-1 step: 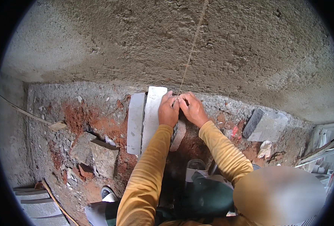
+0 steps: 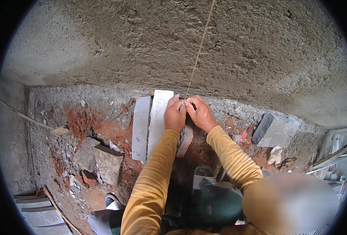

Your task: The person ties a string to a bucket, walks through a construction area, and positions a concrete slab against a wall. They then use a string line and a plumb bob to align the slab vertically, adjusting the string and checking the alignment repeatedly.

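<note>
My left hand (image 2: 175, 114) and my right hand (image 2: 200, 113) meet at the foot of the rough grey plastered wall (image 2: 142, 43), fingertips pressed together just where a thin taut string (image 2: 199, 51) comes down the wall to them. Both grips are narrow, pinched on the lower end of that string, though the string is so fine there that I cannot tell which fingers actually hold it. The heel of my left hand lies over the upper right edge of a pale flat stone slab (image 2: 157, 117), which stands on the ground against the wall base; a second, slightly greyer slab (image 2: 141, 127) lies just beside it on its left, the two nearly touching along their long sides. Below my hands a smaller pale piece of stone (image 2: 185, 141) shows between my wrists, partly hidden by my yellow sleeves. The ground (image 2: 87, 117) here is red earth mixed with grey rubble. To my left sit two rough broken blocks (image 2: 103, 160), well apart from the slabs. To my right, near the wall base, a dark grey rectangular stone block (image 2: 273, 131) lies tilted, with a small red scrap (image 2: 244, 137) between it and my right forearm. A thin stick (image 2: 28, 117) with a flat end runs across the ground far to my left.
</note>
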`<state>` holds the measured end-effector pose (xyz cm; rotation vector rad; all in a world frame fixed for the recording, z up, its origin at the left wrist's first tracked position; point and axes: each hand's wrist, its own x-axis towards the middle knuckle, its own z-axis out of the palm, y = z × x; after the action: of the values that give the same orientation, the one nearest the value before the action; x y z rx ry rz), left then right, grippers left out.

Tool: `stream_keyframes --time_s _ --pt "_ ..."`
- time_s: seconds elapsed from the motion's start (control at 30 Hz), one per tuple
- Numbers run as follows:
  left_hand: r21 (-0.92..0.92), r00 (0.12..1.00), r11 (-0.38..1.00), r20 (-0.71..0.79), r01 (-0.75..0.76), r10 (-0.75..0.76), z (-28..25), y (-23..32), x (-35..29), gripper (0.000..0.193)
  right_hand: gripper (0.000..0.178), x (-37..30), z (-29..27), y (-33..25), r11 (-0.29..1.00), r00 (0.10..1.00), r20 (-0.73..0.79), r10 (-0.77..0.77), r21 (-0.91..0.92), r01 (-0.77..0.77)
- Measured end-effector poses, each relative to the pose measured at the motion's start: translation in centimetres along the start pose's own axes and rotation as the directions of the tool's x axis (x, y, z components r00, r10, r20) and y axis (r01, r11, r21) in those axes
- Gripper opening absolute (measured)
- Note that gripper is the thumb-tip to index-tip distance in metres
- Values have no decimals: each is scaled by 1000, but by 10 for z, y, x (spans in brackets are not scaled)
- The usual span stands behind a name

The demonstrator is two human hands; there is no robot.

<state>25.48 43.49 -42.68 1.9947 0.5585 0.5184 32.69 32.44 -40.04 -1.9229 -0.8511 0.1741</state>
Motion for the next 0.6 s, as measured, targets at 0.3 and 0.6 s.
stream_keyframes --time_s 0.3,0.6 --pt "22 1000 1000 -3 9 -9 3 3 12 25 21 5 -3 10 1000 999 -47 22 -3 -22" --pt "-12 1000 1000 -3 25 -25 5 1 18 29 23 -6 -8 19 999 997 -69 33 -40 -35"
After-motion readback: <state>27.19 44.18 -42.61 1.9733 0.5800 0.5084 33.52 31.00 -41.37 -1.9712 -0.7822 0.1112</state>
